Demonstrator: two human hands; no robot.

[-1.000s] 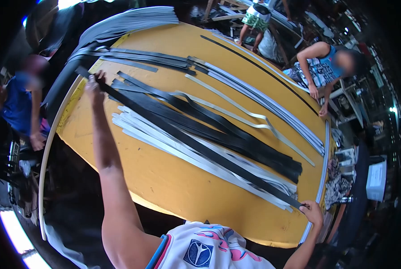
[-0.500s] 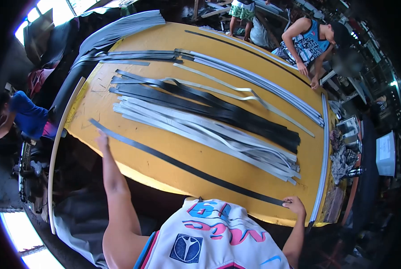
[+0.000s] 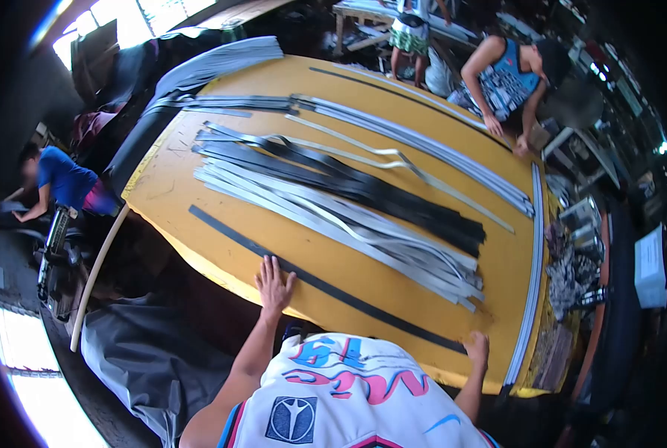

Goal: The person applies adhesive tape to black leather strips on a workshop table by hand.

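Observation:
A long dark strip (image 3: 333, 293) lies slantwise along the near side of the yellow table (image 3: 173, 216). My left hand (image 3: 275, 285) rests flat by the strip, fingers stretched out with their tips on it, left of its middle. At the strip's right end, my right hand (image 3: 477, 348) has its fingers closed on the tip, slightly blurred. Beyond the strip lies a bundle of pale grey strips (image 3: 333, 224), and behind that a bundle of black strips (image 3: 393, 196).
Grey strips (image 3: 423, 144) lie farther back, and pale strips (image 3: 529, 276) run along the right edge. Another pile of grey strips (image 3: 221, 63) hangs over the far left corner. One co-worker (image 3: 505, 78) leans over the far right corner; another person (image 3: 68, 179) sits at left.
My left hand has moved right from the strip's left end towards its middle and now lies flat. The right hand stays at the right end. The camera view has shifted.

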